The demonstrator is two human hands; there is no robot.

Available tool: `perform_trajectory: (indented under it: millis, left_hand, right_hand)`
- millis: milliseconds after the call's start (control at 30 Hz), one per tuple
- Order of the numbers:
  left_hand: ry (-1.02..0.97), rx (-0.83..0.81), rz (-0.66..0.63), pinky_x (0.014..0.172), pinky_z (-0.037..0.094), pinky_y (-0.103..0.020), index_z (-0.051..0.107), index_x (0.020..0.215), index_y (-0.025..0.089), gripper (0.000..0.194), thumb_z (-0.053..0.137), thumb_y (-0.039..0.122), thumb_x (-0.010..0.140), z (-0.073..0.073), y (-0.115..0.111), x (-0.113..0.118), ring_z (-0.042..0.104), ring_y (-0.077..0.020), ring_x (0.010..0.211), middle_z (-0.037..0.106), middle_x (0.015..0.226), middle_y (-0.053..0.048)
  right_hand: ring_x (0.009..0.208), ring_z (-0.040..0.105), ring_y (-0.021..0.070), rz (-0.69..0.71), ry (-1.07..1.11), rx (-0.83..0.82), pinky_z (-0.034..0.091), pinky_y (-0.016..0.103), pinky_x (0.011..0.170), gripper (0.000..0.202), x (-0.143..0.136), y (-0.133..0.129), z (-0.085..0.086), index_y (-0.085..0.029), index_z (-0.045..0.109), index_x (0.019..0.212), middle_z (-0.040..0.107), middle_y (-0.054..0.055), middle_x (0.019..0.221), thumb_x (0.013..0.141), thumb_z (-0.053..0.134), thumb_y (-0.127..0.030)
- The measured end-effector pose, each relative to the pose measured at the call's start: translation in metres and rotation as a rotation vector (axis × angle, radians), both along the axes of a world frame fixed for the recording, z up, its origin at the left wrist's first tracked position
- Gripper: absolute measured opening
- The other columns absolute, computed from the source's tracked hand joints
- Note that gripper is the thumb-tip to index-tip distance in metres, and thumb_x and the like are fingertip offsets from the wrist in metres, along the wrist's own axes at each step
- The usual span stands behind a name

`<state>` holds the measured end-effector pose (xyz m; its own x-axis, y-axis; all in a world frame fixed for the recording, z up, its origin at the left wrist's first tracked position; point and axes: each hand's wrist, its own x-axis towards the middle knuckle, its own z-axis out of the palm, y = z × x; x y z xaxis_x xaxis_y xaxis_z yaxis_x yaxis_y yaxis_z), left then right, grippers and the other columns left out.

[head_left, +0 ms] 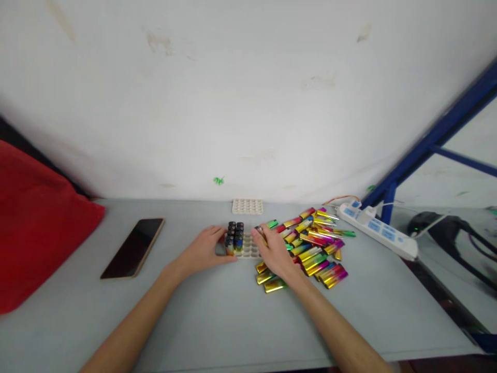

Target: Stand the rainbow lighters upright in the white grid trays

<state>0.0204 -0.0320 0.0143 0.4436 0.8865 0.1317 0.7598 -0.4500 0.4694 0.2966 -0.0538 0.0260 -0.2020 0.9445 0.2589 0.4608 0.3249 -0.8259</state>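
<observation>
Evidently, in the head view, only a small share is done: about eight dark-topped casings point(238, 242) are stood upright in two columns at the left end of a pale tray point(252, 249) with round cavities, while cavities to their right are unfilled. Far more is left: a heap of shiny multicoloured casings point(315, 260) is spread loose on the tabletop point(217, 321), to the right of the tray. A second tray point(247, 206) is set near the wall point(248, 103). The tray's left end is bracketed by the left hand point(205, 248), its thumb and fingers held apart; whether a casing is touched there cannot be told. A single casing point(261, 233) is apparently pinched in the right hand point(274, 249), by the tray's right side. Most of that casing is hidden by the fingers, part of the heap is covered, and an exact count cannot be made.
</observation>
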Motion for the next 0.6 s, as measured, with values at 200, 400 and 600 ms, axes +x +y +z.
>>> perform_trajectory:
  millis: [200,400,600]
  left_hand:
    - [-0.003,-0.006,0.005,0.104,0.064,-0.048,0.076,0.108,0.026,0.053,0.097,0.069,0.085,0.003,-0.003,0.003,0.08,-0.0396,0.112,0.085,0.116,-0.011]
    - [-0.018,-0.018,0.004,0.105,0.064,-0.049,0.078,0.11,0.026,0.056,0.099,0.071,0.085,0.0,-0.003,0.002,0.08,-0.0404,0.114,0.085,0.118,-0.011]
    - [-0.033,-0.004,0.001,0.102,0.063,-0.047,0.077,0.108,0.027,0.054,0.095,0.073,0.088,-0.002,-0.002,0.001,0.08,-0.0387,0.111,0.085,0.115,-0.01]
  right_hand:
    - [0.099,0.071,0.0302,0.113,-0.116,0.158,0.057,0.04,0.092,0.051,0.008,-0.006,0.004,-0.03,0.06,0.092,0.075,0.009,0.101,0.128,0.047,-0.063]
    - [0.087,0.075,0.0286,0.218,-0.171,0.091,0.054,0.037,0.084,0.041,0.009,-0.008,-0.003,-0.03,0.066,0.099,0.078,0.006,0.092,0.128,0.059,-0.057]
    - [0.103,0.084,0.0314,0.274,-0.355,0.186,0.063,0.04,0.093,0.026,0.0,-0.01,-0.005,-0.026,0.076,0.108,0.086,0.011,0.107,0.126,0.073,-0.044]
